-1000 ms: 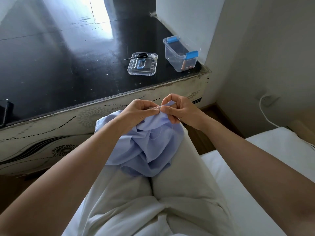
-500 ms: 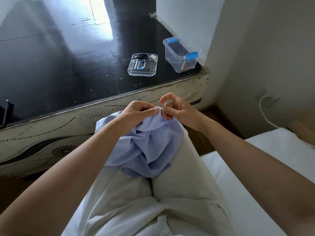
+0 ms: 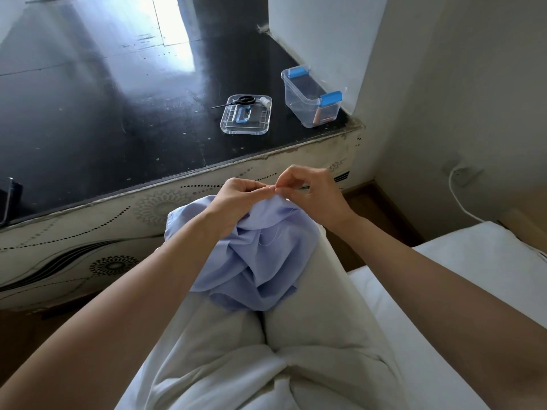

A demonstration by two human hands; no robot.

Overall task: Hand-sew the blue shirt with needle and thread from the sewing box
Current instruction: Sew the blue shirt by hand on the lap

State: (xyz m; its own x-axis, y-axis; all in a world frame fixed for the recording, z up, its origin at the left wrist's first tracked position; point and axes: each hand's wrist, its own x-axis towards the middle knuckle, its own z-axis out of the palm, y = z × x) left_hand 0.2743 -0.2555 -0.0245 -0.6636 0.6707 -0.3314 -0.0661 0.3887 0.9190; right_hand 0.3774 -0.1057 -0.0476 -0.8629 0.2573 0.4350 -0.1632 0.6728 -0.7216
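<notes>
Pinching the blue shirt (image 3: 251, 261), left hand (image 3: 236, 199) and right hand (image 3: 313, 193) touch fingertips.

The person wears loose trousers (image 3: 313, 344) in a pale, creamy white. The cloth looks soft and thin. It has lots of folds and creases, with a big bunch of wrinkles low down in the middle. A dark line shows where the two legs meet. The left arm (image 3: 142, 297) and the right arm (image 3: 444, 279) are bare as far as the picture shows. The left grip (image 3: 236, 199) and the right grip (image 3: 313, 193) are bare too.
</notes>
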